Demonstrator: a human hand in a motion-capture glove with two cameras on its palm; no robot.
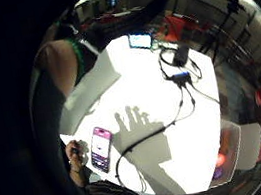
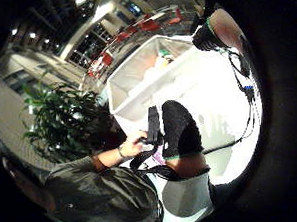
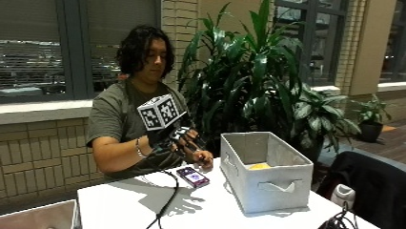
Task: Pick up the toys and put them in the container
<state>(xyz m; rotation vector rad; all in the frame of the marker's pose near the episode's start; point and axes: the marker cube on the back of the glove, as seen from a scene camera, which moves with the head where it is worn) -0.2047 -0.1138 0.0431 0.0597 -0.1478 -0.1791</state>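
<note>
Container (image 3: 266, 179) sits right on table (image 3: 126, 205), yellow toy (image 3: 259, 166) already inside. No loose toys visible on tabletop; task looks near done. Gloved right hand (image 3: 179, 139) raised above phone (image 3: 193, 176), fingers spread, holding nothing.

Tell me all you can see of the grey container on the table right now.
The container is a light grey, open-topped rectangular bin that looks like fabric, with a cut-out handle slot in the end facing the outside camera. It stands upright on the white table, beside the phone. Something yellow lies inside; the thumb-side palm view shows a few pale and green items there too. Nothing touches it from outside.
</note>
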